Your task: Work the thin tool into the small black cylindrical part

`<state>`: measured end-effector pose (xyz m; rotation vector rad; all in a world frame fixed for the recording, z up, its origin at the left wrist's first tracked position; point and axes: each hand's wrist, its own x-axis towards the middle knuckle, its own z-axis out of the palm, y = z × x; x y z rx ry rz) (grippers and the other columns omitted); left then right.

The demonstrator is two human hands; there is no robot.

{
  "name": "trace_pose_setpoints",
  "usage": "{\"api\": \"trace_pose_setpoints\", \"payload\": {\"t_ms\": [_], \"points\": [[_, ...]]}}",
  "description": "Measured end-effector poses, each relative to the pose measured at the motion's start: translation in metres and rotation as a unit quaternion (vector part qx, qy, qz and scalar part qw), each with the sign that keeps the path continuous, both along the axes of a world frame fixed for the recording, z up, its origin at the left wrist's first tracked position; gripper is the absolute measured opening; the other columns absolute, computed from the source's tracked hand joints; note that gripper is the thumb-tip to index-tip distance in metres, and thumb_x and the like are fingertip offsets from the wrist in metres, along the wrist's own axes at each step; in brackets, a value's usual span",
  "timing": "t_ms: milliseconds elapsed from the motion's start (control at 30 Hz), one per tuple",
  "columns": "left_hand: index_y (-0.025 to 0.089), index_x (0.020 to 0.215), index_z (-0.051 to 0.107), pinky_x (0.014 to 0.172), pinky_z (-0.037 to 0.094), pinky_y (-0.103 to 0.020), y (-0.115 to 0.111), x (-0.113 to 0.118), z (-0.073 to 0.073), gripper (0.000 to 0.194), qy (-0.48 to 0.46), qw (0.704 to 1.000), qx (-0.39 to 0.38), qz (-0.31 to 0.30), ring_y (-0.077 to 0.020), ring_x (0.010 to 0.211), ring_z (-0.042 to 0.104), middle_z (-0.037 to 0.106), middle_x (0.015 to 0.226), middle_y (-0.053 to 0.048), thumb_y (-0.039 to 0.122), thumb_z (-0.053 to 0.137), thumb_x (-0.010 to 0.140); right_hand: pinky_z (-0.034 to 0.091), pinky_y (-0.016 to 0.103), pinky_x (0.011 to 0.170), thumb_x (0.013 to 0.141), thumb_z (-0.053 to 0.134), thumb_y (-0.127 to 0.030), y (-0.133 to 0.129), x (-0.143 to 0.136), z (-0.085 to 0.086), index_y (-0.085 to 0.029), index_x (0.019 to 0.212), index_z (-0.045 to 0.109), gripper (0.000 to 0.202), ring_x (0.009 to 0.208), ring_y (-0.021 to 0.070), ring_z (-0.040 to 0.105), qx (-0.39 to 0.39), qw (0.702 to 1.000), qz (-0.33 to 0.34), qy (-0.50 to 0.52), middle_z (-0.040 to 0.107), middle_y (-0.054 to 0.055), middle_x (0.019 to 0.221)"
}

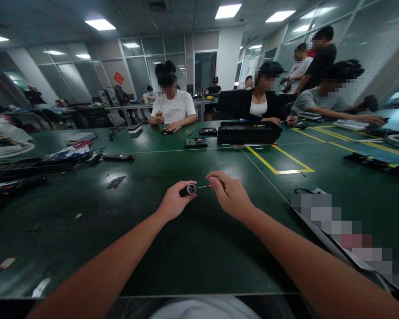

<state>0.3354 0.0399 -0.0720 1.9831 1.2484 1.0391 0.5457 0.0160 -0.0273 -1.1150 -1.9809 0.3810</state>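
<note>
Above the green table (pixel 153 261), my left hand (pixel 175 200) is wrapped round a small black cylindrical part (pixel 188 190), whose round, light-rimmed end faces me. My right hand (pixel 231 195) pinches a thin screwdriver (pixel 204 187) with a red section near the fingertips. Its metal shaft points left, and the tip meets the side of the black part or lies right beside it. The rest of its handle is hidden in my right fingers.
Across the table lie a green circuit board unit (pixel 196 142) and a long black housing (pixel 249 132). Tools, including a black screwdriver (pixel 118 157), lie at the left. Several people sit opposite. A bag-like item (pixel 314 221) is at the right.
</note>
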Motion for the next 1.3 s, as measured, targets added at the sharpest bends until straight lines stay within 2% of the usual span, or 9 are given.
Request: {"api": "trace_pose_setpoints", "payload": {"t_ms": [200, 400, 533, 633, 733, 833, 900, 1067, 1300], "points": [[0.025, 0.118, 0.067, 0.101, 0.043, -0.04, 0.002, -0.002, -0.003, 0.038, -0.007, 1.0, 0.003, 0.009, -0.022, 0.108, 0.06, 0.066, 0.115, -0.004, 0.02, 0.071, 0.08, 0.043, 0.031, 0.069, 0.096, 0.043, -0.027, -0.004, 0.0, 0.002, -0.021, 0.11, 0.049, 0.017, 0.078, 0.0185, 0.06, 0.012, 1.0, 0.025, 0.006, 0.063, 0.004, 0.088], [0.025, 0.117, 0.067, 0.101, 0.043, -0.04, 0.003, -0.003, -0.004, 0.038, 0.008, 1.0, 0.016, 0.008, -0.0218, 0.108, 0.06, 0.066, 0.115, -0.004, 0.019, 0.07, 0.08, 0.038, 0.03, 0.06, 0.099, 0.039, -0.032, -0.003, -0.002, 0.002, -0.023, 0.103, 0.052, 0.017, 0.06, 0.016, 0.055, -0.01, 1.0, 0.009, -0.013, 0.061, -0.001, 0.074], [0.024, 0.117, 0.068, 0.1, 0.044, -0.04, 0.002, -0.001, -0.003, 0.037, 0.015, 0.999, 0.019, 0.021, -0.0221, 0.108, 0.06, 0.066, 0.115, -0.005, 0.019, 0.07, 0.08, 0.044, 0.032, 0.068, 0.092, 0.048, -0.025, -0.003, -0.004, 0.0, -0.022, 0.103, 0.051, 0.012, 0.073, 0.0181, 0.06, 0.008, 0.999, 0.015, 0.037, 0.063, 0.003, 0.083], [0.025, 0.118, 0.067, 0.099, 0.044, -0.039, 0.0, -0.001, 0.0, 0.037, 0.018, 0.999, 0.019, 0.036, -0.0222, 0.109, 0.06, 0.066, 0.116, -0.005, 0.019, 0.07, 0.081, 0.047, 0.033, 0.071, 0.09, 0.055, -0.031, 0.001, -0.005, -0.004, -0.022, 0.096, 0.056, 0.011, 0.078, 0.0188, 0.061, -0.018, 0.994, 0.006, 0.105, 0.065, 0.004, 0.086], [0.026, 0.119, 0.067, 0.102, 0.043, -0.039, -0.003, 0.0, 0.006, 0.038, 0.037, 0.998, 0.053, 0.026, -0.0217, 0.113, 0.058, 0.065, 0.118, -0.004, 0.018, 0.069, 0.082, 0.05, 0.034, 0.071, 0.091, 0.054, -0.041, 0.013, -0.005, -0.013, -0.021, 0.093, 0.059, 0.021, 0.075, 0.018, 0.061, -0.1, 0.964, -0.01, 0.246, 0.065, 0.004, 0.083], [0.027, 0.121, 0.066, 0.103, 0.041, -0.039, -0.005, 0.0, 0.01, 0.039, 0.059, 0.995, 0.078, 0.017, -0.0214, 0.116, 0.056, 0.064, 0.12, -0.003, 0.018, 0.067, 0.084, 0.054, 0.035, 0.067, 0.09, 0.051, -0.048, 0.026, -0.003, -0.023, -0.021, 0.085, 0.055, 0.028, 0.065, 0.0159, 0.058, -0.197, 0.89, -0.032, 0.41, 0.059, 0.002, 0.074], [0.027, 0.122, 0.065, 0.102, 0.042, -0.039, -0.004, 0.0, 0.01, 0.04, 0.066, 0.995, 0.065, 0.021, -0.0214, 0.115, 0.056, 0.064, 0.12, -0.003, 0.018, 0.068, 0.084, 0.054, 0.033, 0.064, 0.088, 0.054, -0.047, 0.031, -0.003, -0.028, -0.021, 0.084, 0.055, 0.026, 0.064, 0.0153, 0.057, -0.198, 0.874, -0.063, 0.439, 0.058, 0.001, 0.074], [0.027, 0.123, 0.065, 0.098, 0.044, -0.039, -0.003, 0.0, 0.009, 0.041, 0.073, 0.996, 0.049, 0.017, -0.0216, 0.111, 0.058, 0.065, 0.117, -0.004, 0.018, 0.068, 0.083, 0.053, 0.033, 0.067, 0.09, 0.053, -0.047, 0.025, -0.005, -0.025, -0.021, 0.09, 0.057, 0.026, 0.069, 0.0157, 0.059, -0.141, 0.909, -0.048, 0.39, 0.061, 0.002, 0.078], [0.026, 0.122, 0.066, 0.096, 0.044, -0.038, -0.006, 0.002, 0.011, 0.041, 0.088, 0.995, 0.046, 0.021, -0.0221, 0.108, 0.058, 0.065, 0.115, -0.004, 0.017, 0.07, 0.082, 0.049, 0.032, 0.071, 0.096, 0.046, -0.043, 0.011, -0.006, -0.019, -0.022, 0.095, 0.056, 0.023, 0.075, 0.0177, 0.063, -0.035, 0.973, -0.042, 0.225, 0.066, 0.004, 0.083]]}}
